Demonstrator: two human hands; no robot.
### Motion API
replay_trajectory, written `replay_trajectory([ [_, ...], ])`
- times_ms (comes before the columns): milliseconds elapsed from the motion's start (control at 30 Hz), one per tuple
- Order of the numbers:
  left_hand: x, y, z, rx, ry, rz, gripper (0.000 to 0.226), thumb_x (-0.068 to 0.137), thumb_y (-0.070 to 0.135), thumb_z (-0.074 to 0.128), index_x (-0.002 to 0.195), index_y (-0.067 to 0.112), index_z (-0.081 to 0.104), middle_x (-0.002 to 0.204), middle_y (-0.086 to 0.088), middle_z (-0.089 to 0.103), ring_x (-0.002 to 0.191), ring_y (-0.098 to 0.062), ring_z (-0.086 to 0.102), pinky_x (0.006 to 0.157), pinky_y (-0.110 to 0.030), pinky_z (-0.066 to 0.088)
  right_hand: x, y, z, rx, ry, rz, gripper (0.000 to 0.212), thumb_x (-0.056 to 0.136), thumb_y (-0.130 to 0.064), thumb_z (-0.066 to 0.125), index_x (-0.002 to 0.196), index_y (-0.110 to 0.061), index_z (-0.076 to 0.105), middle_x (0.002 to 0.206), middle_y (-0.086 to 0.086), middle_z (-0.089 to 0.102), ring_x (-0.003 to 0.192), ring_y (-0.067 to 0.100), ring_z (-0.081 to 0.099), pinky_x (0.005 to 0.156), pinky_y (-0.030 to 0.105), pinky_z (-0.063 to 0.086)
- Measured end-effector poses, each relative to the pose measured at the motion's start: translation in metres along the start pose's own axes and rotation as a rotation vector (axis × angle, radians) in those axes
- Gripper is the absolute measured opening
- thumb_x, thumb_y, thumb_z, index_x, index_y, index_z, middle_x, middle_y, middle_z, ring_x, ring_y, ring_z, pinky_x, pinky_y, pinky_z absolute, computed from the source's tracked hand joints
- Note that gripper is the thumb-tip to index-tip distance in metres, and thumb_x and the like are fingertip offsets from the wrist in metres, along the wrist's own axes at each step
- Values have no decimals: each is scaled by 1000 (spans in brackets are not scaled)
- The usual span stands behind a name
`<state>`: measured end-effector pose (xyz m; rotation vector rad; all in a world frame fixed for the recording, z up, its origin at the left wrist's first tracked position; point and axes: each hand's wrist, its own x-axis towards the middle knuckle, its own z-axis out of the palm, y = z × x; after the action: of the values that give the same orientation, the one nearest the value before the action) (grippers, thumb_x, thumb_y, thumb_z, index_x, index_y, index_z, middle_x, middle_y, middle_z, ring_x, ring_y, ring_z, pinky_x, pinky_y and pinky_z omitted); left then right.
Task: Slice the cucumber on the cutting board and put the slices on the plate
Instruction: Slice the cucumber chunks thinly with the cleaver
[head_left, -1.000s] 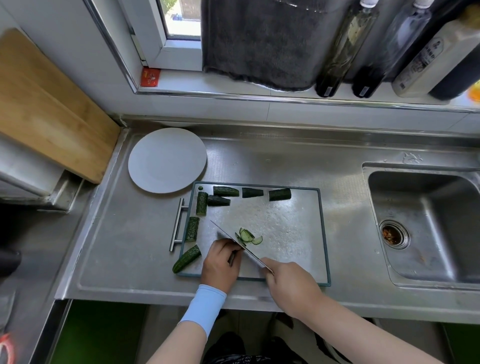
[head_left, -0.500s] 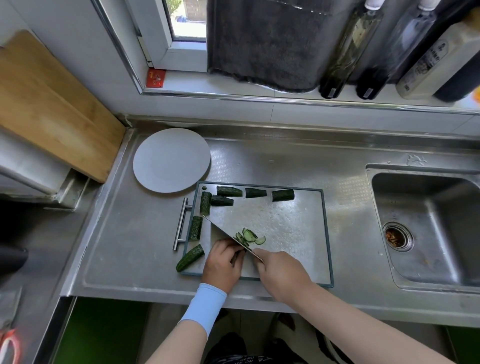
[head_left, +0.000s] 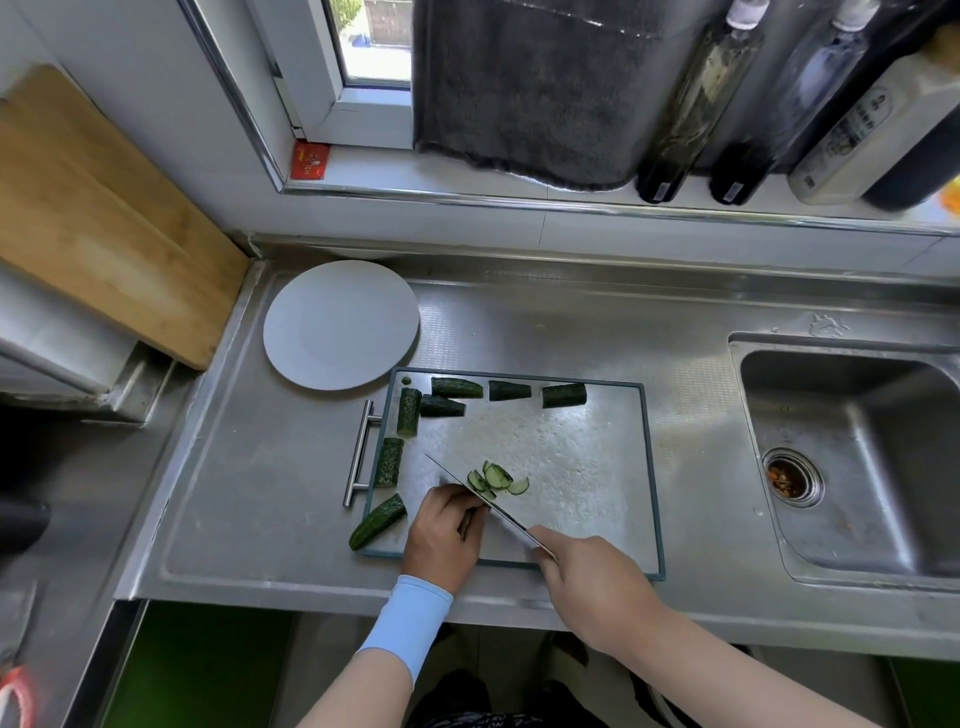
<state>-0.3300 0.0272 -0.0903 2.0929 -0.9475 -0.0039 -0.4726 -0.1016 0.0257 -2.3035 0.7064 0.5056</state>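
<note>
By my judgement the task is at an early stage. On the cutting board there is only a small heap of thin slices. It lies toward 7 o'clock from the middle of the board, just beside the blade of the knife. The right hand is closed around the knife's handle, which is hidden in the fist, and the blade points toward 10 o'clock. The left hand rests at the 6 o'clock side of the board with its fingers curled and its knuckles close to the blade. What it presses is covered, so I cannot tell whether it pinches a piece; probably it is the one in work. Seven cucumber pieces wait uncut: three in a row along the 12 o'clock edge, one just under that row, two along the 9 o'clock edge, and one at the 7 o'clock corner, partly over the rim. The plate stands at 10 o'clock, just beside the board's corner, and carries no slice. Most of the cutting and all of the moving to the plate are left to do.
</note>
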Motion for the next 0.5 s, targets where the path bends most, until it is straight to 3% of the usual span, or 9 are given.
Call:
replay_trajectory([
  [167,0,1,0,-10,12,0,17,73,-2,78,87,6,72,91,-4,66,90,-18,61,86,-16,44,11,-3,3,16,-14,16,24,105,-29,35,106,-30,59,73,-3,61,65,18,55,57,29,40],
  [267,-1,1,0,-6,10,-13,13,76,1,76,86,7,72,90,-3,65,89,-19,61,84,-16,44,26,-8,7,39,-21,39,22,103,-27,36,90,-28,53,69,-4,56,67,21,53,59,31,40],
  [500,-2,2,0,11,-11,-11,15,74,-1,76,87,5,71,90,-6,64,89,-20,59,83,-15,42,44,-20,12,36,4,11,30,104,-30,36,120,-32,62,88,0,68,75,19,54,69,31,45],
])
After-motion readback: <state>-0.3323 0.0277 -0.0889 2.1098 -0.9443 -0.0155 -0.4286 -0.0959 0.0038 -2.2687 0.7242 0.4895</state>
